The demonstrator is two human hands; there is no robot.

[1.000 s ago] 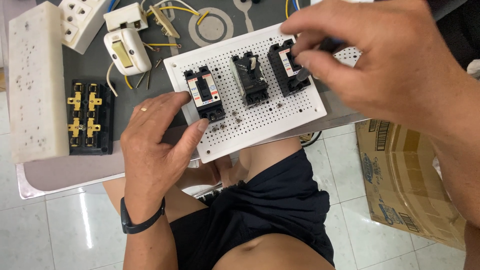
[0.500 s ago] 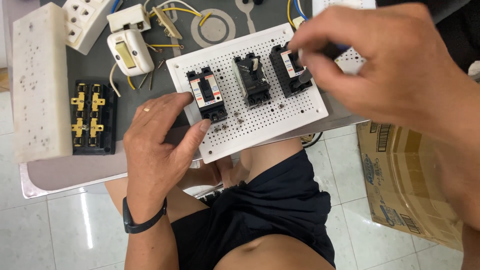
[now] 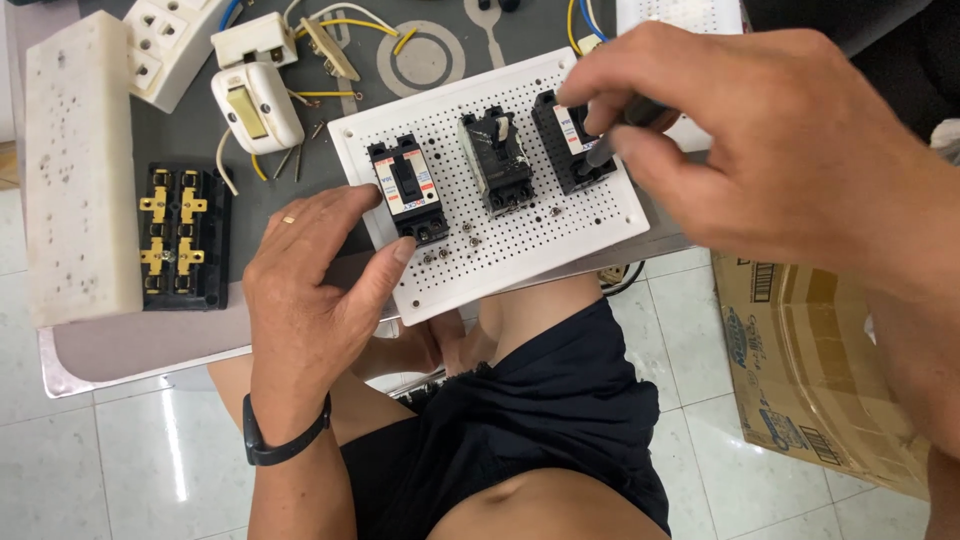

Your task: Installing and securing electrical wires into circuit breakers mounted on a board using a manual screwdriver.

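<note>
A white perforated board (image 3: 520,240) lies tilted over the table's near edge and carries three black circuit breakers. My left hand (image 3: 310,290) rests on the board's lower left corner, its thumb beside the left breaker (image 3: 407,188). My right hand (image 3: 760,140) grips a dark-handled screwdriver (image 3: 620,130) whose tip meets the right breaker (image 3: 572,140). The middle breaker (image 3: 495,160) stands untouched between them. Several small screws (image 3: 455,245) sit in the board below the breakers.
On the grey table (image 3: 150,340) lie a long white block (image 3: 75,160), a black terminal block with brass contacts (image 3: 185,235), a white switch (image 3: 257,105), a white socket strip (image 3: 170,40) and yellow wires (image 3: 350,25). A cardboard box (image 3: 810,370) stands on the tiled floor at right.
My right hand has shifted slightly left and down with the screwdriver over the right breaker. The left hand stays on the board's corner.
</note>
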